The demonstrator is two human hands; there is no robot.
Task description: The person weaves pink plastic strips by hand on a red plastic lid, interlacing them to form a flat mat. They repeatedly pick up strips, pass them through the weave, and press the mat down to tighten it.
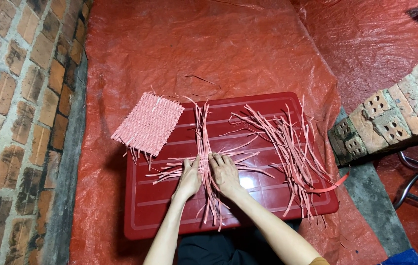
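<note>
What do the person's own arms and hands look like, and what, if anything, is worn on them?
Both forearms are bare and slender, with no gloves, rings, watch or bracelet visible on the left hand or right hand. An orange sleeve edge shows on the right upper arm.

Left hand (189, 177): pressing crossed pink strips (204, 164)
Right hand (225, 172): fingers on the same strips
Surface: red lid (169, 211)
Nearby: woven mat (148, 123), loose strips (292, 147)

My fingers (215, 158) cover the crossing of the pink strips (204, 147), so its weave is hidden. My forearms run off the lower edge. At the right edge, the brick stack (395, 118) and metal frame (415, 181) are cut off.
</note>
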